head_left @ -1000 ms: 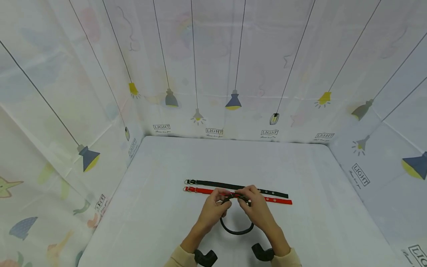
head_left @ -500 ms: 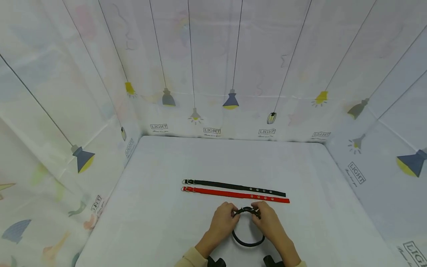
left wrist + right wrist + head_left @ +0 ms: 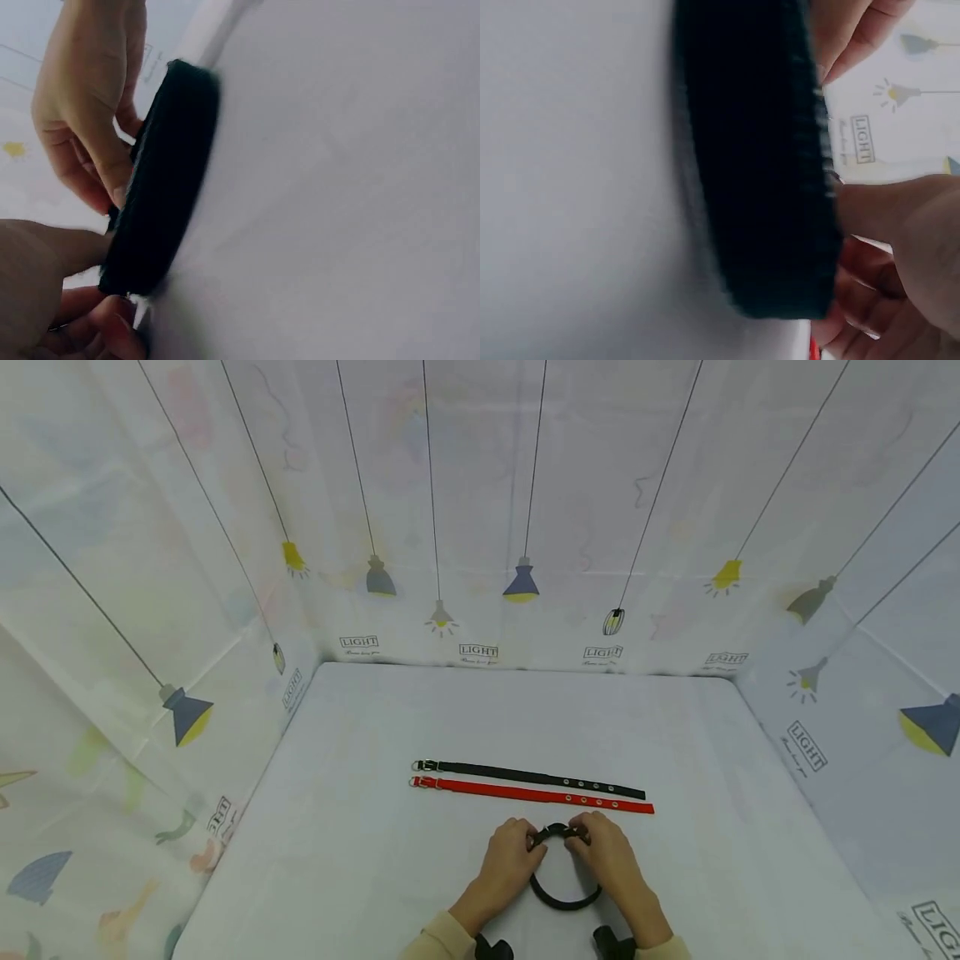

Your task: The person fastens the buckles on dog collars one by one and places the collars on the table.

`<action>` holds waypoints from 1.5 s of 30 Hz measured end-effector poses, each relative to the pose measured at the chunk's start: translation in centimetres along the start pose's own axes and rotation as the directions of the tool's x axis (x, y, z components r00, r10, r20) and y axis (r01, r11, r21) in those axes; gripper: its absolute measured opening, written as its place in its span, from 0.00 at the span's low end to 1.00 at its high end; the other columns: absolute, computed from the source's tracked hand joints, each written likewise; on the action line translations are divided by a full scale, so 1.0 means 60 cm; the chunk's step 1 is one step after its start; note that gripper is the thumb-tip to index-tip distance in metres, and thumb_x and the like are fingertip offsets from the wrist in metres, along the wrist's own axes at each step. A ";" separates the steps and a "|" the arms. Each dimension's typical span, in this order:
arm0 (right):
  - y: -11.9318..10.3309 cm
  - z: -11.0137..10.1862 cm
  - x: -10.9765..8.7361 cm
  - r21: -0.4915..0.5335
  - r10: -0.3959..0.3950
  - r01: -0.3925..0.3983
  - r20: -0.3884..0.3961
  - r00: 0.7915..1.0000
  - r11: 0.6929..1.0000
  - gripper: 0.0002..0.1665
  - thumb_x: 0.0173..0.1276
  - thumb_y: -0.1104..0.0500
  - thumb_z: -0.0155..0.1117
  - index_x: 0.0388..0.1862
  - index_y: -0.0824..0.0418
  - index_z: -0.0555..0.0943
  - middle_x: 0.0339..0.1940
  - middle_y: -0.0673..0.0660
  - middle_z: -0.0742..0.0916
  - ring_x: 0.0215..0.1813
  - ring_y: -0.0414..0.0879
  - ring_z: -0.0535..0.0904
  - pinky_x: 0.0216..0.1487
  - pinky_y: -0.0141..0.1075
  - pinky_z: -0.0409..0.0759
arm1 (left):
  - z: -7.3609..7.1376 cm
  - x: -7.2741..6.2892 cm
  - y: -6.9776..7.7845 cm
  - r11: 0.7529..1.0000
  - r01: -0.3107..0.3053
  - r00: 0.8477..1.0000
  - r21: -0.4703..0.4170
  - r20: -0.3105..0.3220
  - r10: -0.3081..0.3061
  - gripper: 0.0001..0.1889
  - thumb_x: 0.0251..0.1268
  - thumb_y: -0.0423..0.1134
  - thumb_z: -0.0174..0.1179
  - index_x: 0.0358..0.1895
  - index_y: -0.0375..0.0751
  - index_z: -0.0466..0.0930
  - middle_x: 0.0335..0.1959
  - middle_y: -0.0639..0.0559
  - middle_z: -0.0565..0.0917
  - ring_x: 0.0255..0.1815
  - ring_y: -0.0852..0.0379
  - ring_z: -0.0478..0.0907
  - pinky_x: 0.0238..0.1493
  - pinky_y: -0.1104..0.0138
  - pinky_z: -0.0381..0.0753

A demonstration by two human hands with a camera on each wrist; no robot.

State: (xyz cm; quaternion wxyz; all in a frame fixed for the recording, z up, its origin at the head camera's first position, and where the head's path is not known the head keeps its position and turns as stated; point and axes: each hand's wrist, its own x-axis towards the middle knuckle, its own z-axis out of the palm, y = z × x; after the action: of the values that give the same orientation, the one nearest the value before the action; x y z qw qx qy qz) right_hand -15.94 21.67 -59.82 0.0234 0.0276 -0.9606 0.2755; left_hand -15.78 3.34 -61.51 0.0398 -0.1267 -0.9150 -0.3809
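A black buckle collar [image 3: 566, 905] is bent into a loop in front of the person, its buckle side facing away. My left hand [image 3: 510, 858] pinches it at the upper left of the loop, and my right hand [image 3: 609, 856] pinches it at the upper right. The wide dark band [image 3: 169, 172] fills the middle of the left wrist view, with the fingers of both hands along its edge. In the right wrist view the same band [image 3: 757, 165] hides part of the fingertips. Fingers cover part of the buckle area.
Beyond the hands, a straightened black collar [image 3: 517, 773] and a red collar [image 3: 495, 790] lie side by side on the white table [image 3: 337, 852]. Both have buckles at the left and eyelets at the right. Lamp-printed curtains [image 3: 480, 485] surround the table.
Both hands have drawn the looped collar back from over the red collar toward the person and slightly right. Over the last half second they have barely shifted. The two flat collars stay put.
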 end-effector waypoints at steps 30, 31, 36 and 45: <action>0.168 -0.084 0.030 -0.174 -0.030 0.001 -0.165 0.986 0.985 0.08 0.63 0.70 0.68 0.42 0.68 0.85 0.44 0.64 0.83 0.44 0.59 0.83 0.47 0.55 0.82 | -0.187 0.056 -0.219 0.816 -0.047 0.978 0.576 -0.140 0.155 0.11 0.61 0.32 0.68 0.46 0.43 0.85 0.47 0.46 0.79 0.41 0.48 0.72 0.25 0.65 0.73; 0.169 -0.085 0.031 -0.173 -0.024 -0.003 -0.151 0.988 0.985 0.09 0.63 0.70 0.68 0.43 0.67 0.85 0.44 0.64 0.83 0.44 0.59 0.83 0.47 0.56 0.81 | -0.189 0.059 -0.220 0.815 -0.061 0.982 0.576 -0.113 0.153 0.10 0.61 0.33 0.68 0.45 0.43 0.84 0.46 0.47 0.79 0.41 0.49 0.72 0.26 0.65 0.74; 0.174 -0.086 0.032 -0.146 0.032 -0.044 -0.090 0.995 0.988 0.12 0.64 0.70 0.68 0.47 0.66 0.84 0.44 0.64 0.81 0.43 0.56 0.81 0.47 0.54 0.81 | -0.200 0.065 -0.226 0.836 -0.102 0.992 0.539 -0.012 0.129 0.09 0.63 0.36 0.68 0.44 0.42 0.80 0.43 0.48 0.79 0.42 0.50 0.73 0.32 0.63 0.78; 0.179 -0.094 0.034 -0.090 0.074 -0.077 -0.041 0.996 0.993 0.06 0.65 0.67 0.68 0.41 0.65 0.84 0.39 0.61 0.79 0.38 0.50 0.77 0.41 0.46 0.79 | -0.213 0.070 -0.230 0.872 -0.107 0.992 0.478 -0.004 0.124 0.09 0.57 0.37 0.72 0.38 0.43 0.82 0.40 0.49 0.71 0.42 0.50 0.68 0.34 0.61 0.75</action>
State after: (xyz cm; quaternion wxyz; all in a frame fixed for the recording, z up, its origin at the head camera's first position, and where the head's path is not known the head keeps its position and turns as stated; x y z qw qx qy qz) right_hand -18.48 33.67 -60.57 0.0321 -0.0150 -0.9720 0.2323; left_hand -23.76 -14.20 -61.24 0.1083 -0.1608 -0.9705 -0.1433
